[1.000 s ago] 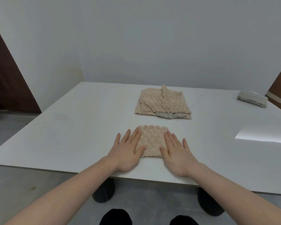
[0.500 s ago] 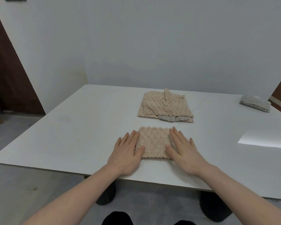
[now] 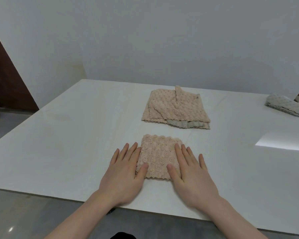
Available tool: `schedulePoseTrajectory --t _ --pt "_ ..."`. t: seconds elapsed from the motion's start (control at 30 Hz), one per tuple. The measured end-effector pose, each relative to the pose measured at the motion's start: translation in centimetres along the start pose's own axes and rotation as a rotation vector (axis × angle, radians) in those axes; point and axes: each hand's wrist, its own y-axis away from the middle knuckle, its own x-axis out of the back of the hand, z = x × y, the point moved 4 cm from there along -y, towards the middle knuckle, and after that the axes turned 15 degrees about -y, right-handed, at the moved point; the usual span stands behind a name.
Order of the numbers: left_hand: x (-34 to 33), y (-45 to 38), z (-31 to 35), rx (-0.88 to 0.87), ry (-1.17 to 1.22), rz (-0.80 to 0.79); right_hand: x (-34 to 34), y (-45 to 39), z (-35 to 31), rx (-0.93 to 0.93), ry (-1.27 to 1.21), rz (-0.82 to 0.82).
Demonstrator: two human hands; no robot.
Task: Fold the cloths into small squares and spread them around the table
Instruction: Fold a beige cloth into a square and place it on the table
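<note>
Folded beige cloth (image 3: 158,156) lies square, nubbly, scallop-edged, flat.

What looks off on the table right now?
The beige stack mid-table is untidy: a ridge of cloth sticks up on top and a grey cloth peeks out along its near edge. The small folded cloth between both hands looks neat, as does the grey one far right.

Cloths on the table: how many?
3, maybe more: a folded beige square between both hands, a beige pile with grey cloth beneath, a folded grey cloth far right.
</note>
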Motion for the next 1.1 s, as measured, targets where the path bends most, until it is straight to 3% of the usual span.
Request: schedulePoseTrajectory --t 0.3,0.5,0.97,1.1 --pt "0.2 0.1 0.1 0.004 0.014 0.019 -0.5 -0.5 0.2 -0.021 0.040 -0.001" --pt "0.8 0.1 0.2 -0.012 -0.031 -0.084 0.2 0.0 -0.4 -0.031 0.003 -0.080" --pt "7.6 -1.2 2.5 0.110 0.035 -0.652 6.7 0.9 -3.9 -0.317 0.015 -0.600" --pt "9.5 -0.7 2.7 0.166 0.084 -0.705 8.5 0.9 -4.1 -0.361 -0.045 -0.611"
